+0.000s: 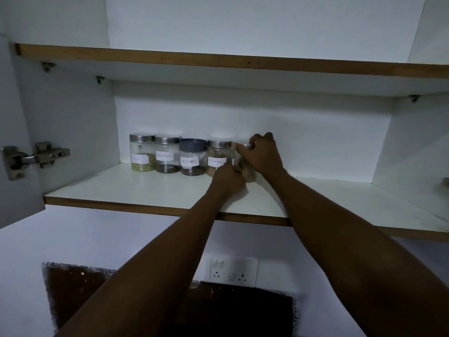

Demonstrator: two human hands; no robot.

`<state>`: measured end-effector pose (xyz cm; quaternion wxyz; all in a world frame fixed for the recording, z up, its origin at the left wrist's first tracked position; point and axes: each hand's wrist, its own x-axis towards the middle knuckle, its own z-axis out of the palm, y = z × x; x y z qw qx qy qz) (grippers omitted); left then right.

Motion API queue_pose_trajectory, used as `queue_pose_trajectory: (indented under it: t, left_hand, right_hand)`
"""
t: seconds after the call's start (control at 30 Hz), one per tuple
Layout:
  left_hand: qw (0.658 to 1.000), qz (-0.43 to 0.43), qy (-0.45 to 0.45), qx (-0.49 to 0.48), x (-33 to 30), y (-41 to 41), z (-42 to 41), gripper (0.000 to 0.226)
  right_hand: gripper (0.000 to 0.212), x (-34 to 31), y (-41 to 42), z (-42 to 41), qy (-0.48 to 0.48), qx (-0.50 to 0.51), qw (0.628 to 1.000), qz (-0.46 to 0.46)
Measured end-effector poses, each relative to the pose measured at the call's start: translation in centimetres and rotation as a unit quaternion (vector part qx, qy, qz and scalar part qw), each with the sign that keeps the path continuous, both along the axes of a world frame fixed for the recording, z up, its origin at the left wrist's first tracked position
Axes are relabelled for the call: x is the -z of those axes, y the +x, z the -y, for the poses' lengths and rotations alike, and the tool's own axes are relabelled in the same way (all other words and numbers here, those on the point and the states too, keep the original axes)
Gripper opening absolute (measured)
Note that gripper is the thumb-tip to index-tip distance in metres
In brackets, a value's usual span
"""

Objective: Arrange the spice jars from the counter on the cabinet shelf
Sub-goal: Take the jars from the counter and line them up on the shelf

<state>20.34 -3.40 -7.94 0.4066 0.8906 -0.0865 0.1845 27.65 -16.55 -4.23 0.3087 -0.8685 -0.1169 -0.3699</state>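
**Fifth jar held at the end of the shelf row**

Both hands close on a clear glass spice jar with a steel lid (245, 166), upright on the white cabinet shelf (150, 188), just right of the row. The right hand (263, 154) wraps its lid and top; the left hand (228, 177) grips its lower body. Its label is hidden. Beside it, all upright with labels facing out: the cinnamon jar (217, 158) with brown contents, the grey-lidded black pepper jar (192, 157), a steel-lidded pepper jar (167, 154), both holding a dark layer, and the fennel jar (142, 152) with greenish seeds.

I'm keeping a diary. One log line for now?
stage: placing | both hands on fifth jar | four jars in row | shelf
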Motion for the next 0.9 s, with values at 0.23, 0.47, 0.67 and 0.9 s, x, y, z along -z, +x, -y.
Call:
queue_pose_trajectory:
  t: [0.23,0.47,0.67,0.9]
  left_hand:
    - [1.000,0.003,0.010,0.006,0.1,0.4,-0.1,0.019]
    - [1.000,-0.008,-0.005,-0.004,-0.1,-0.1,0.1,0.012]
    - [1.000,-0.010,0.011,0.007,-0.1,-0.2,0.1,0.019]
    - [1.000,-0.005,-0.018,0.006,-0.2,0.1,0.0,0.024]
  right_hand:
    - [0.081,1.2,0.4,-0.6,0.128,-0.047,0.990,0.022]
    - [0.071,2.0,1.1,0.6,0.194,-0.103,0.973,-0.065]
    - [0.085,2.3,0.8,0.4,0.169,-0.079,0.979,-0.081]
    - [0.065,2.0,0.0,0.7,0.206,-0.100,0.969,-0.096]
